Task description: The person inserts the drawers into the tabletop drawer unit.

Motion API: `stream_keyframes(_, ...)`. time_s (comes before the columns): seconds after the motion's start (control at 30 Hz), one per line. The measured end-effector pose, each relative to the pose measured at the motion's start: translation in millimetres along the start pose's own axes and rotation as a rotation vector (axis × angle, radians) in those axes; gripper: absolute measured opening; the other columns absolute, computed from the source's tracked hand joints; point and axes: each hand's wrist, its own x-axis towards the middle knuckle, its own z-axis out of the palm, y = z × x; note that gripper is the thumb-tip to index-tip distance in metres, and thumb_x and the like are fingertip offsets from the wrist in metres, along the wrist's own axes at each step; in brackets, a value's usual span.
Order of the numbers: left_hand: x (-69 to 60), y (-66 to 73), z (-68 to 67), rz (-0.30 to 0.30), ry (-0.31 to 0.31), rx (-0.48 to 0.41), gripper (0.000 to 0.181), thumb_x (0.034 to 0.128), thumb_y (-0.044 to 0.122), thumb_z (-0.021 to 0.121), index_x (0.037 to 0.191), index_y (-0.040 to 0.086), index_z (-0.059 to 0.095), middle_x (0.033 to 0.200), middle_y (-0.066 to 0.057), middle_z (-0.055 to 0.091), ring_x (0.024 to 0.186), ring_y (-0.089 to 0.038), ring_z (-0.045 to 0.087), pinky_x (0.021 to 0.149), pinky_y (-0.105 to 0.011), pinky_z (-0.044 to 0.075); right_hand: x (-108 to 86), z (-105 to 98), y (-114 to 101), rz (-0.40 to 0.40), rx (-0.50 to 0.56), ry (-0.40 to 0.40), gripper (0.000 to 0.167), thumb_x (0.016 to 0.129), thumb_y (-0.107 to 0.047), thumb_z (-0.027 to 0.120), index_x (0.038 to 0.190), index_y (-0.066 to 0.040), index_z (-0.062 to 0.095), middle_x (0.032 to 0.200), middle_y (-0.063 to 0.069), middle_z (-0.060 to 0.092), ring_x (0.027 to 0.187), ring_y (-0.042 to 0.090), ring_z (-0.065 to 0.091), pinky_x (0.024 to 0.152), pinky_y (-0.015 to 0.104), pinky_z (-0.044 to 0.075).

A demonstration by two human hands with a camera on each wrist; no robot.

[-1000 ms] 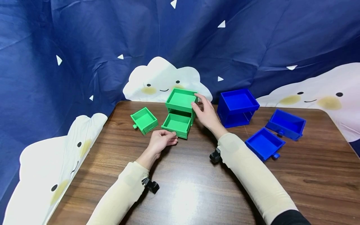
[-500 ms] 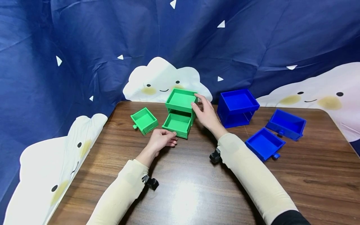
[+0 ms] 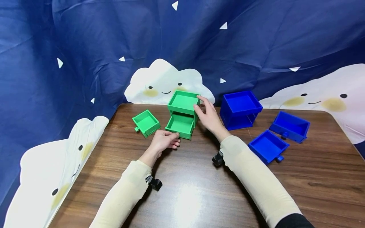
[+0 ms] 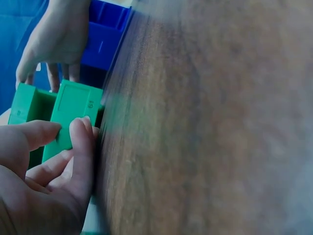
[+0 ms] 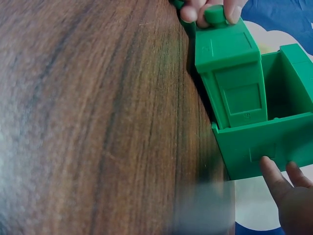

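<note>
A green cabinet (image 3: 183, 103) stands toward the back of the table. Out of its lower opening juts a green drawer (image 3: 181, 124), while the opening above holds no drawer. My left hand (image 3: 163, 141) is at the drawer's front, pinching its round knob (image 5: 215, 15) between thumb and fingers. With fairly straight, spread fingers, my right hand (image 3: 209, 117) rests against the cabinet's right side; in the right wrist view its fingertips (image 5: 268, 166) touch that side panel. Left of the cabinet lies another green drawer (image 3: 146, 122), apart from both hands.
To the right stands a blue cabinet (image 3: 241, 109) with open fronts. Two blue drawers, one farther back (image 3: 291, 125) and one nearer (image 3: 268, 145), lie beside it on the wooden table (image 3: 188, 183). A dark blue cloth (image 3: 94, 38) with clouds hangs behind.
The green drawer has slid slightly farther into the cabinet, my left hand moving with it. My right hand has stayed at the cabinet's side.
</note>
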Motion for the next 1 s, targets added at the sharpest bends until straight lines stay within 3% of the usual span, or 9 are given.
stream_keyframes(1.0, 18.1, 8.4, 5.2, -0.016, -0.006, 0.001, 0.03, 0.1043, 0.012, 0.071, 0.115, -0.015, 0.074, 0.079, -0.013, 0.079, 0.06, -0.01, 0.074, 0.061, -0.025, 0.064, -0.4, 4, -2, 0.005, 0.036, 0.04, 0.057, 0.112, -0.037, 0.058, 0.164, -0.018, 0.045, 0.148, 0.025, 0.05, 0.126, 0.039, 0.061, 0.11, 0.055, 0.051)
